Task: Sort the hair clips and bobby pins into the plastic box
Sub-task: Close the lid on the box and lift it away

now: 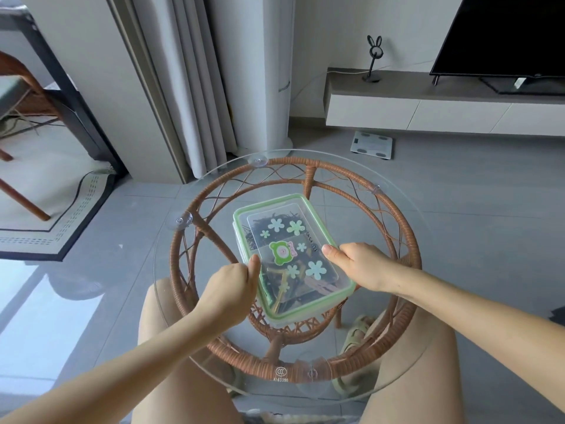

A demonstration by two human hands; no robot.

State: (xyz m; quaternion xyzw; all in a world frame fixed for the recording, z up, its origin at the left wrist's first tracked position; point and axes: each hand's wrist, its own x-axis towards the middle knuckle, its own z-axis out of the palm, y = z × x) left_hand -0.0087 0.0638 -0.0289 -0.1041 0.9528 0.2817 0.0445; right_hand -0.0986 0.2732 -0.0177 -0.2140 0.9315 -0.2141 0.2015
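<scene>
Green-rimmed and flower-stickered, the lid point(276, 208) lay under both thumbs, the left hand point(234, 287) and right hand point(359, 266) each curled round a long side of the clear rectangular plastic box point(298, 315), which sat near the middle of the round glass-topped rattan table point(171, 304). Dark bobby pins point(264, 222) and hair clips point(321, 285) showed inside and none loose on the glass, so the sorting looked done, with perhaps only the lid left to press shut.

There is one box point(275, 204), one left hand point(234, 289) and one right hand point(362, 266), one table point(336, 168), one TV point(504, 35), one scale point(371, 145).
</scene>
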